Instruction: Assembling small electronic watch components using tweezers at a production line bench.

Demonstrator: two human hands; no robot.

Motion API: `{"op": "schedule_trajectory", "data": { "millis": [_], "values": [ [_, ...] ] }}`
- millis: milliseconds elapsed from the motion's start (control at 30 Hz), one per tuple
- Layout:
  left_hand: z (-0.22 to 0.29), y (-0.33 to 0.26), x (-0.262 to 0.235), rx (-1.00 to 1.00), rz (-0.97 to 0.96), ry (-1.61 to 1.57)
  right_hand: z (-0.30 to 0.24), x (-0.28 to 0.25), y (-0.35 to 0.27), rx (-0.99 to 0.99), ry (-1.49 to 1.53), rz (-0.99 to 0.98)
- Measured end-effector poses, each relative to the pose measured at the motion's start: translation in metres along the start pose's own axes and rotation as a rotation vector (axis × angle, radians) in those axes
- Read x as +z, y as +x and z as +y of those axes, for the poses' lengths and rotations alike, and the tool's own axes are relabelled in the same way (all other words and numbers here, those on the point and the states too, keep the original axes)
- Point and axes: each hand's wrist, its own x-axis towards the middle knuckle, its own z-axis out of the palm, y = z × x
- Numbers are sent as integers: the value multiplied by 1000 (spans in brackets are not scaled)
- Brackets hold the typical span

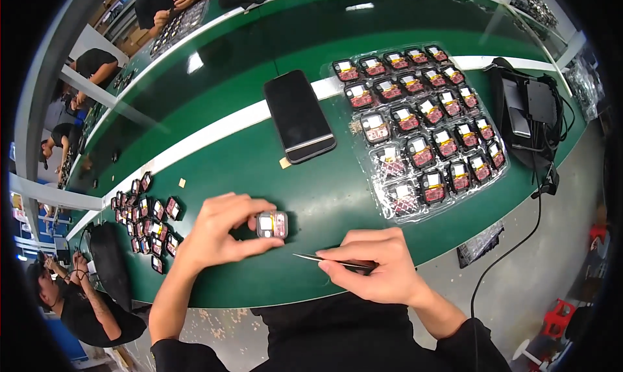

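Between the thumb and fingers of my left hand [224, 232] is a small square electronic module [272, 225], with a dark frame, a white patch and a reddish circuit board. It sits at the green tabletop, near the middle of the bench. My right hand [373, 266] grips a pair of metal tweezers [344, 264], their thin tip pointing left toward the module but apart from it. To the right, a clear plastic tray [415, 214] holds rows of similar modules. A loose pile of the same modules [144, 217] lies on the left.
A black smartphone [298, 116] lies beyond my hands. A black bag [529, 106] with a cable stands at the right edge. Another dark bag [108, 262] is at the left. Several people in dark clothes work at the far and left sides. A red stool [559, 317] stands on the floor.
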Motion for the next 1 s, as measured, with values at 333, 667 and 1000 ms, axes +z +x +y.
{"op": "schedule_trajectory", "data": {
  "millis": [333,667,1000],
  "values": [
    [27,148,31,417,-141,90,-1,-3,-3,-19,-2,-114],
    [-27,90,-11,179,148,94,-7,-2,-7,32,-101,-46],
    [-289,-146,-209,-982,589,857,-11,9,3,26,-147,-77]
  ]
}}
